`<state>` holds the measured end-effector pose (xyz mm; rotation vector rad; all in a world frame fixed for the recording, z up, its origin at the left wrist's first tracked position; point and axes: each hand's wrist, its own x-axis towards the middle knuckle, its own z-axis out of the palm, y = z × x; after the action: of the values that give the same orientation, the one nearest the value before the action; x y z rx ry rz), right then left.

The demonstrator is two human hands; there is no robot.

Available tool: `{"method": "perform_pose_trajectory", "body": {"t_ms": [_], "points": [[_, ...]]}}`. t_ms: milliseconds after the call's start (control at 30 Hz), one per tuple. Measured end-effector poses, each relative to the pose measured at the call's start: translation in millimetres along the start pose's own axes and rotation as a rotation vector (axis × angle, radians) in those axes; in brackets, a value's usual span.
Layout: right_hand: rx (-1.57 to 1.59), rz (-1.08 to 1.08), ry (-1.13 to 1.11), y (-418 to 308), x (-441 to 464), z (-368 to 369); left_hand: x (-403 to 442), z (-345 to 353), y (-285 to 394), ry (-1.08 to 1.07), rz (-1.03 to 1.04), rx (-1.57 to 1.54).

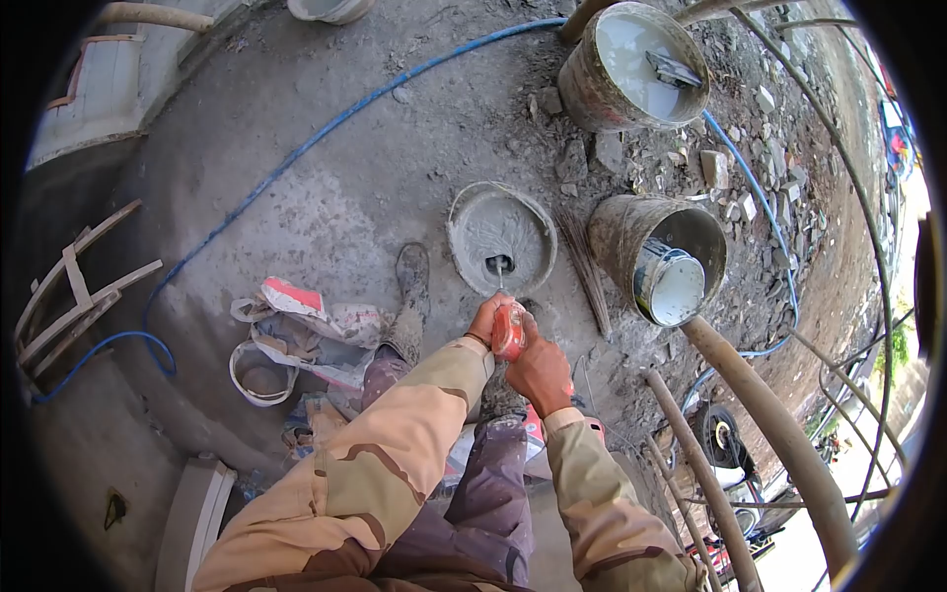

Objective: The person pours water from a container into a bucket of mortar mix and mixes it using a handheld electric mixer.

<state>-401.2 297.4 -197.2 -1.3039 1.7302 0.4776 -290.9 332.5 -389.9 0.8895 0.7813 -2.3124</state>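
Observation:
Both my hands are wrapped round a red power drill [509,332] whose shaft runs down into a bucket [453,237] of wet grey mortar [503,229]. My left hand [484,318] grips the front of the drill, close to the shaft. Closed on its rear part is my right hand [540,371]. Where the shaft enters the mortar there is a dark hollow, and the tool's lower end is hidden. The bucket stands upright on the ground just ahead of my boots, one of which [412,271] shows to its left.
Right of the mortar lies a bundle of thin rods [584,271]. A big bucket of cloudy water [592,94] and a tilted bucket [617,232] stand beyond. A blue hose [296,156] crosses the ground. Torn bags [326,321] lie left; poles [779,444] rise right.

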Motion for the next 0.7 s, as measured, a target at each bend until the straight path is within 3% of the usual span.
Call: {"method": "perform_pose_trajectory", "body": {"t_ms": [700], "points": [[0.065, 0.019, -0.01, -24.3, 4.3, -1.0, -0.7, -20.1, 22.6, -0.03, 0.015, -0.025]]}}
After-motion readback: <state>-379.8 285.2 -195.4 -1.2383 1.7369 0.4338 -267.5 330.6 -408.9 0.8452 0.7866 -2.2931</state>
